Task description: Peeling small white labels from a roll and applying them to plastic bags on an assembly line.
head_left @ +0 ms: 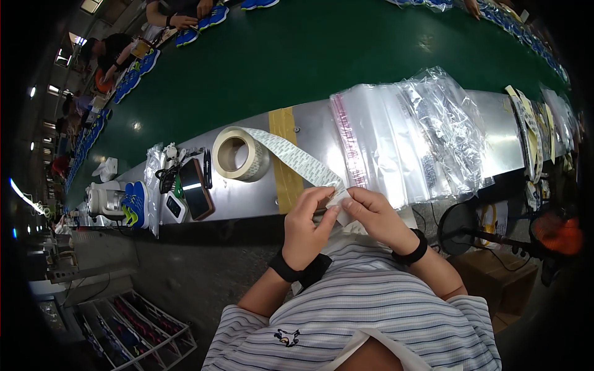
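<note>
- Left hand and right hand, close together, both pinch the end of the strip.
- Roll sits forward-left on the table, nearer the left hand.
- Strip slants between.

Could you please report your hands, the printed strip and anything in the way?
Left hand, right hand: pinching printed strip. Strip runs to roll. Nothing across it; plastic bags at right.

Fingers partly hide the label strip, too finely printed to read, and the top edge crops blue shoes.
</note>
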The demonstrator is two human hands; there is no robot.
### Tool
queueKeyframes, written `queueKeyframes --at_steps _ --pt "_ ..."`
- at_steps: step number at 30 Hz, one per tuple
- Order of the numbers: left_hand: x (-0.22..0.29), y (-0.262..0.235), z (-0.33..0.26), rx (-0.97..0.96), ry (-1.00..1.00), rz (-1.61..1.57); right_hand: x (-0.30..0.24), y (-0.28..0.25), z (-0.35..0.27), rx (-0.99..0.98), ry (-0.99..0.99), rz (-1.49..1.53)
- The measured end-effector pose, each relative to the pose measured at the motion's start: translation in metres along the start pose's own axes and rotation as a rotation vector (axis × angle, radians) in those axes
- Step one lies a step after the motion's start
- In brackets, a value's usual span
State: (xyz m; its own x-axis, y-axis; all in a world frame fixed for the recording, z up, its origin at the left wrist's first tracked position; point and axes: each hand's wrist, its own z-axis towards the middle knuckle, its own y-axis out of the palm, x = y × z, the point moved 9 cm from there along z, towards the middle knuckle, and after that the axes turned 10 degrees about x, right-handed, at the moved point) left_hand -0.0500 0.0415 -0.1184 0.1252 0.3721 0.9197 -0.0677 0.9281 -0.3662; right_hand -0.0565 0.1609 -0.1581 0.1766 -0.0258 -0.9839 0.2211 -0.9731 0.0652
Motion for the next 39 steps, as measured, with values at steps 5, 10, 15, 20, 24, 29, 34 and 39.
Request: queueKeyframes --at_steps 5,10,15,20,24,29,34,39 --pt "-0.007 0.000 0.002 0.001 -0.043 -0.108 -0.026 0.003 0.002 -0.007 -0.319 -0.222" --pt "-0.025 -0.002 0.006 -0.004 -0.153 -0.232 -0.043 0.001 -0.003 0.128 -0.443 -0.496" --pt "0.004 -0.059 0.020 0.411 0.249 0.205 -0.039 -0.024 -0.015 0.165 -0.342 -0.654" --pt "0.041 0.025 0.014 -0.164 0.529 0.274 -0.055 -0.065 -0.007 0.580 -0.488 -1.045" --pt "0.005 0.083 -0.008 -0.403 0.565 0.601 -0.023 -0.078 0.010 0.639 -0.403 -1.198" --pt "-0.010 0.081 -0.010 -0.481 0.486 0.578 -0.017 -0.112 0.004 0.763 -0.399 -1.119" --pt "0.024 0.066 0.034 -0.468 0.256 0.059 -0.024 -0.141 -0.006 0.777 -0.316 -0.719" --pt "0.020 0.145 0.067 -0.794 -0.545 -1.236 -0.002 -0.140 -0.001 0.733 -0.204 -0.454"
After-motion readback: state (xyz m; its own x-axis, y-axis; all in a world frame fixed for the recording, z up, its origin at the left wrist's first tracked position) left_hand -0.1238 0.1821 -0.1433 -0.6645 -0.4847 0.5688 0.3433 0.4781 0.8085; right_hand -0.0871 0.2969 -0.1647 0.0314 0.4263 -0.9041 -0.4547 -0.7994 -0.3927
